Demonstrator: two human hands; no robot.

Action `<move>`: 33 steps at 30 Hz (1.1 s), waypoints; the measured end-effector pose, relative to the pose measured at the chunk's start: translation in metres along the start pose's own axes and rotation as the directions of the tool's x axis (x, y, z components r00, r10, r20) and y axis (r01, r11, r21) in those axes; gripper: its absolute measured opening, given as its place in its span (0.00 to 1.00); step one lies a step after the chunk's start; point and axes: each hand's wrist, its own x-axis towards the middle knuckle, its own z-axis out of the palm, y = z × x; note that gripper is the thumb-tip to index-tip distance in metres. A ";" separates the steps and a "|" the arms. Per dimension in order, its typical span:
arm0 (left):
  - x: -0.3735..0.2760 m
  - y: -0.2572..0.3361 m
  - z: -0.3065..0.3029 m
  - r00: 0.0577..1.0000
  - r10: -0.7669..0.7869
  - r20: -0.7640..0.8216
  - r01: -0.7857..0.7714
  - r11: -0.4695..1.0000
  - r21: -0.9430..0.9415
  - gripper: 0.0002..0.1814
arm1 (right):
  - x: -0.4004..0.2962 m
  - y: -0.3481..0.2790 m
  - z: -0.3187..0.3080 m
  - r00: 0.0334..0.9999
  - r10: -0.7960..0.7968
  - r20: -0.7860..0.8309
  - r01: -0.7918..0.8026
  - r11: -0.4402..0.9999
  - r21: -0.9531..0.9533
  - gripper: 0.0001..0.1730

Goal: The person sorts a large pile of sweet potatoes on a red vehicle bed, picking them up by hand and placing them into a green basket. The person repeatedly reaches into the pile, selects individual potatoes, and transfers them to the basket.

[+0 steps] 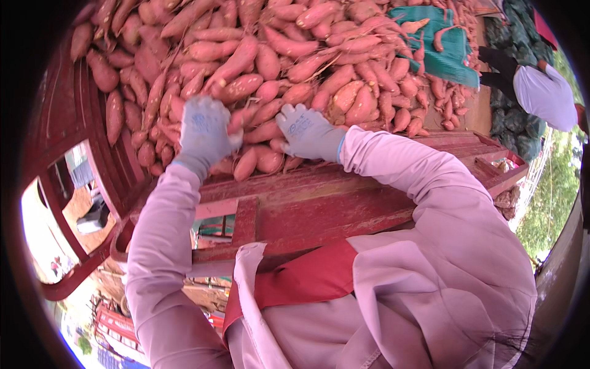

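A large heap of reddish sweet potatoes (249, 60) fills the red metal truck bed before me. My left hand (203, 131), in a grey-coated work glove, lies at the heap's near edge with its thumb out to the side. Whether its hidden fingertips grip a root cannot be made out. To its right rests my right hand (313, 131), gloved alike, back up, over the sweet potatoes. Its palm and what lies beneath it are hidden. Several sweet potatoes (262, 131) show in the gap between both hands.
The red side panel (332, 198) of the truck bed runs between me and the heap. Green mesh cloth (431, 41) lies at the upper right, with smaller roots around it. Beyond stands a person in a white top (544, 94), near dark filled mesh sacks (516, 124).
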 end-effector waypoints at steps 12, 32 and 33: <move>-0.037 -0.052 -0.058 0.922 -0.361 -0.141 0.041 0.454 -0.890 0.29 | -0.003 -0.013 -0.026 0.919 -0.196 0.343 -0.153 0.624 0.766 0.39; -0.079 -0.062 -0.036 0.835 -0.550 -0.001 -0.143 -0.216 -0.966 0.17 | 0.027 -0.045 0.062 0.935 0.095 0.340 -0.182 0.955 0.232 0.43; -0.079 -0.066 -0.024 0.831 -0.553 -0.061 -0.159 -0.130 -0.979 0.17 | 0.030 -0.039 0.068 0.963 0.066 0.261 -0.133 0.960 0.247 0.40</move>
